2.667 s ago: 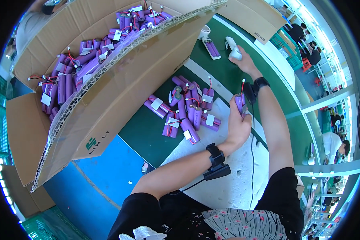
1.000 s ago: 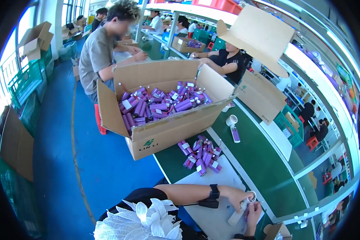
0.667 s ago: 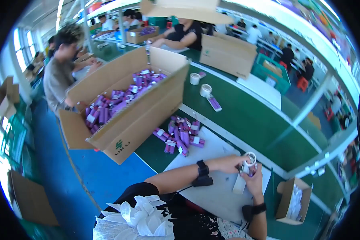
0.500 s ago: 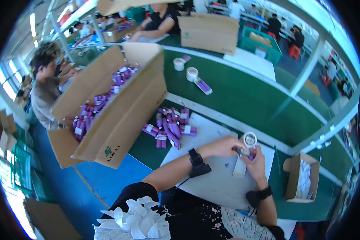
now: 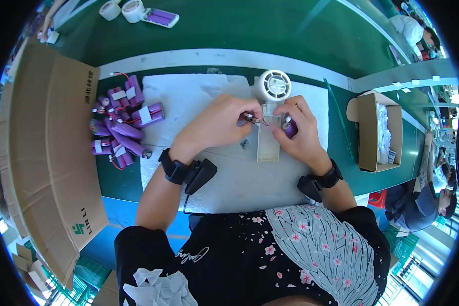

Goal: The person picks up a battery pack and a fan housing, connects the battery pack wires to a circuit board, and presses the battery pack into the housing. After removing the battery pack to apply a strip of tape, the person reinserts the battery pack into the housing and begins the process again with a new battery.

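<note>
Centre of frame: white round-headed plastic fan casing (image 5: 274, 85), its pale open handle (image 5: 268, 145) pointing down over a white flat sheet (image 5: 224, 178) on the green tabletop (image 5: 341, 143). My left hand (image 5: 214, 122) pinches a small dark slender piece beside the casing's neck; too small to identify. My right hand (image 5: 304, 135) curls round a purple cylindrical battery pack (image 5: 289, 127) at the handle's right edge.

Handling, as I judge it: keep the pinch light and close to the neck, let the casing lie steady, and hold the battery near enough that no lead pulls taut. Fingers should stay out of my sight line to the join.

Against the earliest frame: casing then in the right hand, upper right, a battery in the left; now the casing lies between both, battery in the right. View tipped down since the last frame.
</note>
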`<state>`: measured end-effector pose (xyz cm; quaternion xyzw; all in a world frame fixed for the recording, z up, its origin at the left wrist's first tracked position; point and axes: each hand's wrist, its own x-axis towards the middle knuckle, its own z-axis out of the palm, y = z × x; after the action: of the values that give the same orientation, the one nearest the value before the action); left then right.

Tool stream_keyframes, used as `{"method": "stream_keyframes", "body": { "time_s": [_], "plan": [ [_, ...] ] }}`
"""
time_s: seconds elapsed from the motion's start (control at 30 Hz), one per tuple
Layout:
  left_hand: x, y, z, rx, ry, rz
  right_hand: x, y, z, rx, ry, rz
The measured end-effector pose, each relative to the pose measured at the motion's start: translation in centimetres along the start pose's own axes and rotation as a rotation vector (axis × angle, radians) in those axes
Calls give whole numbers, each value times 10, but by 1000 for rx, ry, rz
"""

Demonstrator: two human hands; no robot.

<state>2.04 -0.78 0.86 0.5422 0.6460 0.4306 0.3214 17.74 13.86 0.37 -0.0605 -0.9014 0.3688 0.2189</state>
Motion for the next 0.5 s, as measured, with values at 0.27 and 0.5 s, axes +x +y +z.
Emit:
{"method": "stream_keyframes", "body": {
  "time_s": [0.27, 0.5],
  "plan": [
    [0, -1, 1, -19, -16, -5, -2, -3, -1, -25, -97, -14],
    [0, 1, 0, -10, -30, 4, -6, 6, 6, -17, -56, -45]
  ]
}}
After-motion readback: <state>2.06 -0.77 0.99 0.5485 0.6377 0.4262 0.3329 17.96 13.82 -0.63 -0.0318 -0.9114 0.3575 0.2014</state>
